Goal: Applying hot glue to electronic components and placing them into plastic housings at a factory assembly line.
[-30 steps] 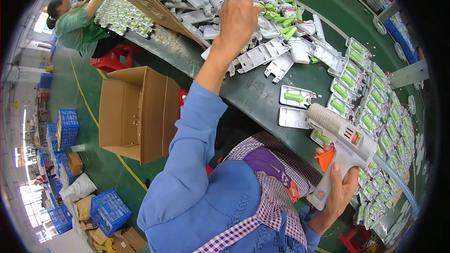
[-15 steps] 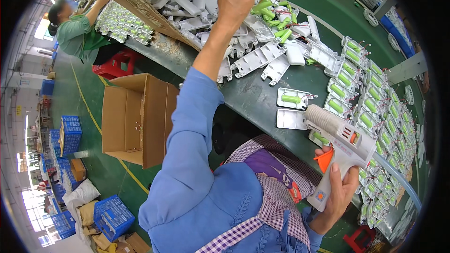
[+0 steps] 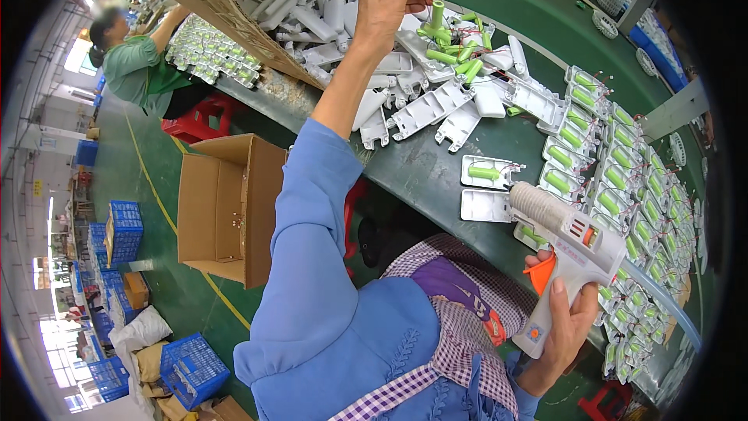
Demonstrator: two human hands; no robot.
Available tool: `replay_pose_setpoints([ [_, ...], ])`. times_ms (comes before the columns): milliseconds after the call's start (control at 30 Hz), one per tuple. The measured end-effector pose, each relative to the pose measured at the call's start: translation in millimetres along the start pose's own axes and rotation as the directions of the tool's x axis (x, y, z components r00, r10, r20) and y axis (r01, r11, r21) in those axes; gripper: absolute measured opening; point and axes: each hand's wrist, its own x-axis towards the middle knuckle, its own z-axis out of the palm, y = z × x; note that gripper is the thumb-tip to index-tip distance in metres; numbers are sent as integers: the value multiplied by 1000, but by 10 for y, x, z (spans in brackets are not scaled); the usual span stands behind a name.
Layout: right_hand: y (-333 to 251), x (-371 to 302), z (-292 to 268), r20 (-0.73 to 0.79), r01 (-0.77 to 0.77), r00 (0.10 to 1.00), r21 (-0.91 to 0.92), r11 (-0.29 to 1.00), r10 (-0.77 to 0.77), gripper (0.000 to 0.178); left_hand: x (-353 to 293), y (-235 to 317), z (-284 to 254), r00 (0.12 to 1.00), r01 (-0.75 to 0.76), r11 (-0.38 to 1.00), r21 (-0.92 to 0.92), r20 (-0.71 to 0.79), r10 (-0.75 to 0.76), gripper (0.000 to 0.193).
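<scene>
My left hand (image 3: 384, 9) reaches over the parts pile, fingertips pinched on the thin dark red wires of a green cylindrical battery cell (image 3: 437, 14). That cell stands tilted up among loose green cells (image 3: 444, 56) and white plastic casings (image 3: 431, 107). My right hand (image 3: 562, 331) is wrapped around the handle of a white hot glue gun (image 3: 567, 238) with an orange trigger. A translucent glue stick (image 3: 658, 296) sticks out of its back. By the nozzle lie a casing half holding a green cell (image 3: 484, 174) and an empty casing half (image 3: 483, 206).
Rows of casings with green cells (image 3: 615, 179) cover the bench's right side. A cardboard box (image 3: 204, 1) of white casings stands at the bench's far left. An open cardboard box (image 3: 210, 222) is beside the bench. A co-worker in green (image 3: 132, 70) sits further along.
My left hand has shifted slightly down and turned, and now the pinched wires and an upright green cell show at its fingertips. The glue gun stays nearly in place; the whole view has moved slightly.
</scene>
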Motion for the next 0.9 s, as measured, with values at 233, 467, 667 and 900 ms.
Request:
replay_pose_setpoints([
  [233, 18, -36, -12, 0, -10, 1000, 10, 1000, 10, 48, 109, -123, -52, 889, -282, 743, 606, -127, 441, 23],
  [467, 42, -46, -27, 1, -28, 1000, 10, 1000, 28, 47, 69, -248, -254, 997, 21, 917, 399, 63, -50, 36],
  [667, 35, -31, -10, 1, -40, 999, 23, 999, 40, 48, -62, -206, -421, 990, 87, 882, 463, 61, -129, 26],
  [900, 20, -28, 28, -14, -48, 999, 6, 999, 48, 50, 75, -41, -324, 916, -238, 776, 584, -131, 380, 21],
])
